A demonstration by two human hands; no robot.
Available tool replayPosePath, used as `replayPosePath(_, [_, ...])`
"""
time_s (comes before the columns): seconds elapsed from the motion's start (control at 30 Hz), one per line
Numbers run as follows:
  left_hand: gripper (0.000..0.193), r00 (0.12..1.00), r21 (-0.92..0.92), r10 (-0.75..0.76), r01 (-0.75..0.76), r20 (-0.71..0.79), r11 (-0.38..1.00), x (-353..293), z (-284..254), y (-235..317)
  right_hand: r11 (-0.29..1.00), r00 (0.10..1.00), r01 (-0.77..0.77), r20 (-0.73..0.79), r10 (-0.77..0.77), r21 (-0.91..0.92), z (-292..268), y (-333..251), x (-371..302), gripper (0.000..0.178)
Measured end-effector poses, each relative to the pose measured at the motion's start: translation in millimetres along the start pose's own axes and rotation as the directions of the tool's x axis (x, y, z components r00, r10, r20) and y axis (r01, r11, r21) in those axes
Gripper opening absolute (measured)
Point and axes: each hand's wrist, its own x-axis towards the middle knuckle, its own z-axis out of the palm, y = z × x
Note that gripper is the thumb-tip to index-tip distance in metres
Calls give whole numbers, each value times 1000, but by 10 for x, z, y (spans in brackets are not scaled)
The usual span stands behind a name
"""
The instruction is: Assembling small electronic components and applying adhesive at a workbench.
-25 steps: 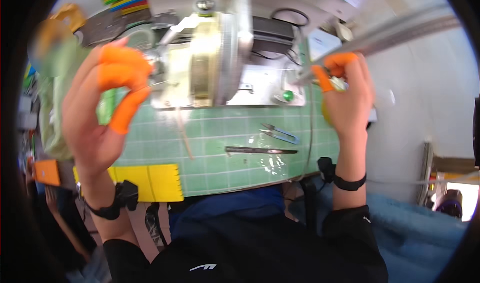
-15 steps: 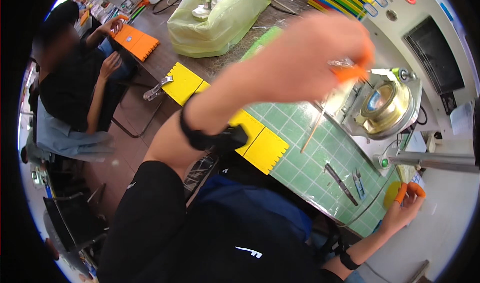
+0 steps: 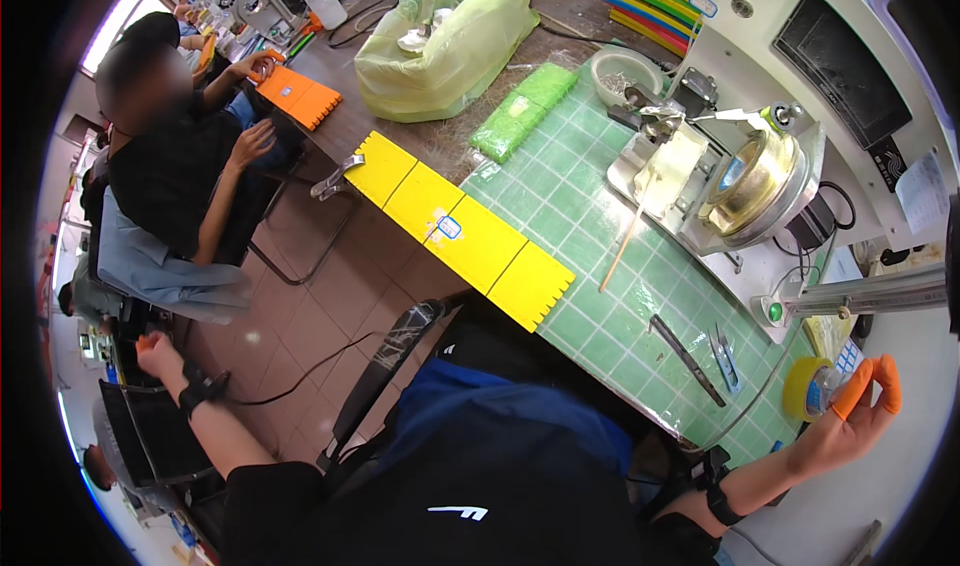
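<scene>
Right hand, fingers half-curled in orange rubber tips, pinches at the yellow tape roll; left hand hangs empty. Steady that roll while pulling, I'd say.

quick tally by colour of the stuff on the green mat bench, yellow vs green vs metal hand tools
Yellow: 2, the long toothed strip and the tape roll by the right hand
Green: 2, the pale bag and the textured pad
Metal hand tools: 2, the dark flat bar and the small snips
Total: 6
</scene>
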Motion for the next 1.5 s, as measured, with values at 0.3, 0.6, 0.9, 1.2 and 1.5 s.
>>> replayPosePath(0.3, [32,768,-952,640,-169,36,257,-728,-866,3679,923,933,347,-165,-321,166,-94,-644,37,37])
replayPosePath(0.6, [16,34,-937,960,213,-277,-278,-3934,-1716,6169,876,796,343,389,-463,340,515,-1107,-194,45])
replayPosePath(0.9, [27,10,-727,964,654,-265,-207,-4385,-1725,6345,904,755,-26,601,-262,427,481,-1028,-148,45])
replayPosePath(1.2, [49,-10,-717,969,675,-246,-175,-4375,-1625,6244,903,753,16,589,-293,429,523,-1026,-196,30])
replayPosePath(1.5, [46,25,-614,937,749,-347,-248,-4243,-1465,6288,865,774,-105,586,-239,491,541,-1024,-245,28])
